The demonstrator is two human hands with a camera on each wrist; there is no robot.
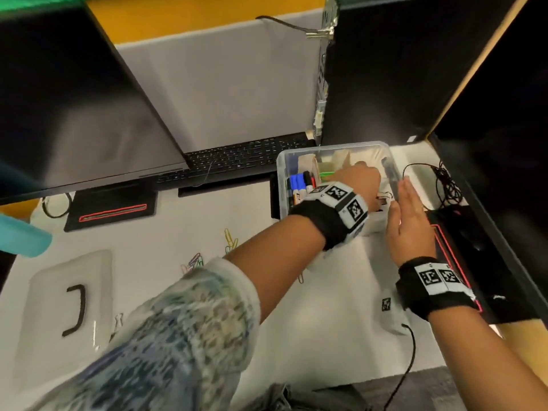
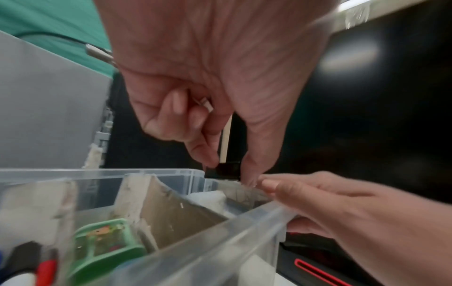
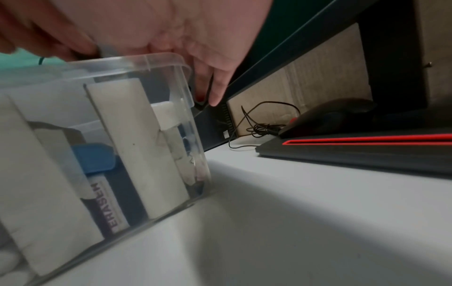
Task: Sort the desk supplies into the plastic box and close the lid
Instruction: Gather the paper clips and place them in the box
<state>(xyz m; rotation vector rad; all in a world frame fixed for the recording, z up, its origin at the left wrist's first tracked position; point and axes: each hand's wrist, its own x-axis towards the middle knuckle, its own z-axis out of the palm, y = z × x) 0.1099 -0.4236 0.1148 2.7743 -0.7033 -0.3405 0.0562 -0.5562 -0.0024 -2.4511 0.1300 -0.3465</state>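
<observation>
A clear plastic box (image 1: 385, 149) with cardboard dividers stands at the desk's right, holding markers (image 1: 299, 185) and a green item (image 2: 105, 243). My left hand (image 1: 360, 175) reaches over the box's far right compartment. In the left wrist view my left hand (image 2: 227, 173) pinches a small black binder clip (image 2: 223, 170) between thumb and finger, just above the rim. My right hand (image 1: 406, 209) lies flat with straight fingers against the box's right wall (image 3: 195, 135). The clear lid (image 1: 44, 292) with a black handle lies at the far left.
Coloured paper clips (image 1: 231, 241) and a binder clip (image 1: 117, 321) lie loose on the white desk. A keyboard (image 1: 237, 161) and monitor stand behind. A mouse (image 3: 330, 118), its tangled cable (image 1: 444, 185) and a black pad (image 3: 354, 154) sit right of the box.
</observation>
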